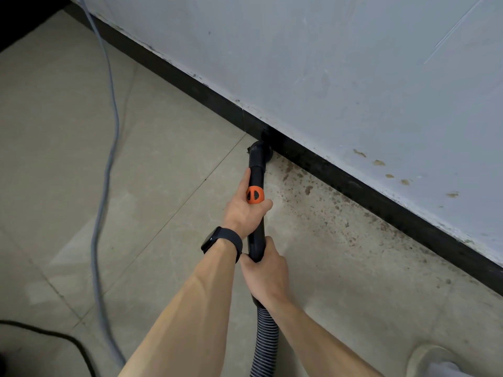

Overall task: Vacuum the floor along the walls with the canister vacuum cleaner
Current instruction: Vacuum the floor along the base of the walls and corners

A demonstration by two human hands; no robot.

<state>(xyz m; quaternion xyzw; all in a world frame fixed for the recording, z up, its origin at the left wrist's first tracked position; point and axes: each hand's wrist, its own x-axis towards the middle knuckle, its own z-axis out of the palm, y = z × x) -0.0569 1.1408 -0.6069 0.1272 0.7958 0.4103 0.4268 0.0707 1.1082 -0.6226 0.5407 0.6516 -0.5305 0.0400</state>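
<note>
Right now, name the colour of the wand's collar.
The collar is orange, seen in the head view.

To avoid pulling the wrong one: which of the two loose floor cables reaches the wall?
The grey cable; it climbs the wall at the upper left. The black cable lies in the lower left corner.

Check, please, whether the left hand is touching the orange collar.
Touching. The head view shows the left hand gripping the wand, with its thumb curled against the lower edge of the orange collar.
</note>
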